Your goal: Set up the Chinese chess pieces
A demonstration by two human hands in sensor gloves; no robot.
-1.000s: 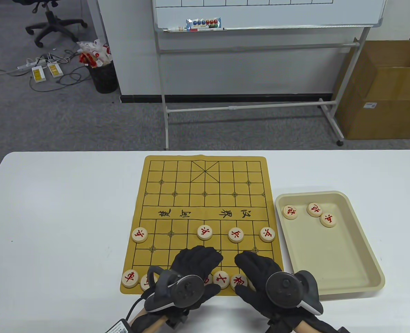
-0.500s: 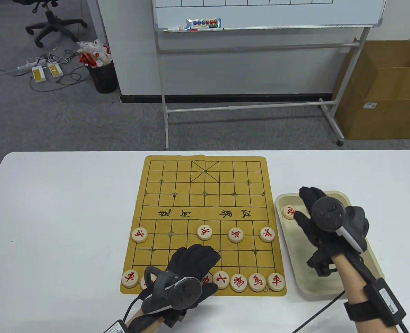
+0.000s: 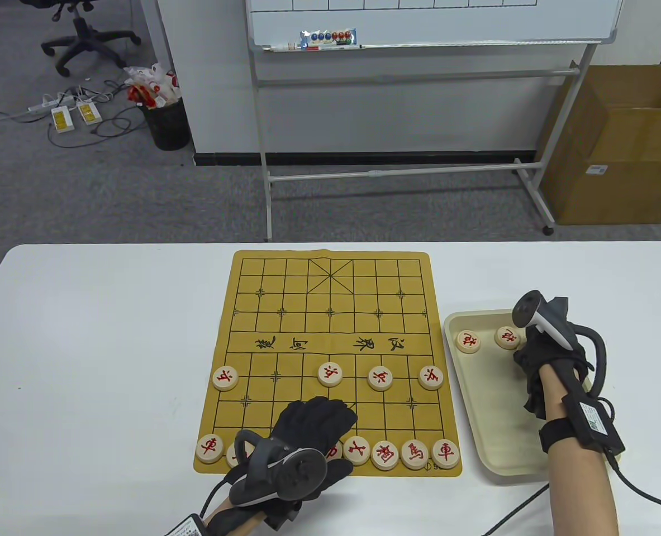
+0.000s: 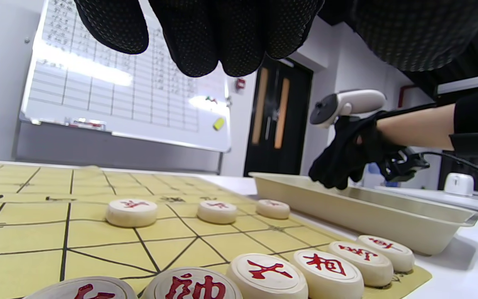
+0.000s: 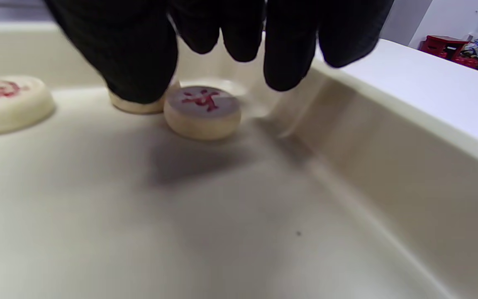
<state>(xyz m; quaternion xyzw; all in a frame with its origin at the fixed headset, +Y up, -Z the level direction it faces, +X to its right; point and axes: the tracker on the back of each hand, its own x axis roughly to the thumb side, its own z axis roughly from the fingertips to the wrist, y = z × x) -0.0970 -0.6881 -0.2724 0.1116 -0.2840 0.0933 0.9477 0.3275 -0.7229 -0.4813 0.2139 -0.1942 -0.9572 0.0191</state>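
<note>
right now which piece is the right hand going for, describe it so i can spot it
Look in the beige tray right of the yellow board, at its far end. Three red-marked discs lie there; the target disc is the one nearest the tray's right wall, directly under the right hand, while the other two sit uncovered to its left.

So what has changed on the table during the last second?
The right hand left the board's near edge and moved into the tray, now over the pieces there, none held yet. The left hand and the board pieces stayed as they were.
</note>
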